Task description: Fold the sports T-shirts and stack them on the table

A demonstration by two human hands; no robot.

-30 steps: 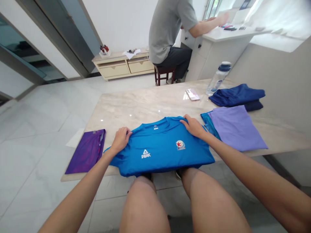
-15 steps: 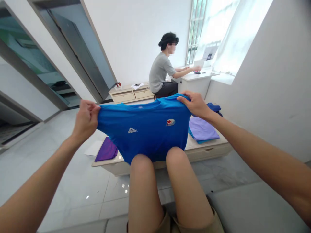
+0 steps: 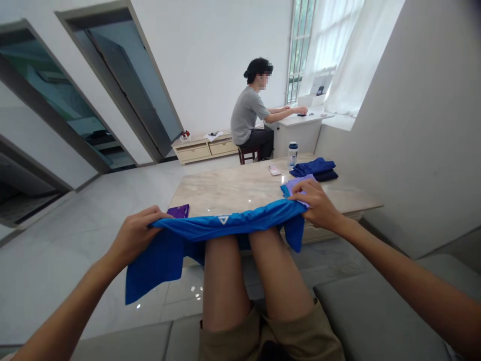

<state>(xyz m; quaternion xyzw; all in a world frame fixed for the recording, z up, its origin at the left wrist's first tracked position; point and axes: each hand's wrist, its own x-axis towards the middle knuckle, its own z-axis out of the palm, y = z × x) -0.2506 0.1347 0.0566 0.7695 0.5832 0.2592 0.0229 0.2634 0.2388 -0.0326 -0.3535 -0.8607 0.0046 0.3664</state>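
A blue T-shirt (image 3: 240, 220) is stretched across above my knees, its sleeves hanging down at both sides. My left hand (image 3: 141, 230) pinches its left end, fingers closed on the cloth. At the right end my right hand (image 3: 313, 203) grips the fabric between thumb and fingers. A small white triangular logo shows on the upper fold. Just behind my right hand lie lilac folded clothes (image 3: 300, 184) with a lighter blue piece beneath. A purple folded garment (image 3: 179, 211) rests on the table beyond my left hand, partly covered by the shirt.
The marble-topped table (image 3: 225, 188) stands before my knees, bearing a bottle (image 3: 292, 154), a pinkish phone-like item (image 3: 274, 170) and dark blue clothes (image 3: 313, 168). Farther back a person (image 3: 250, 113) sits at a white desk (image 3: 300, 120). I sit on a grey sofa (image 3: 376, 311).
Both hands have come down with the T-shirt, which hung spread upright before and is now a narrow band with drooping sleeves. More of the tabletop shows, including the bottle.
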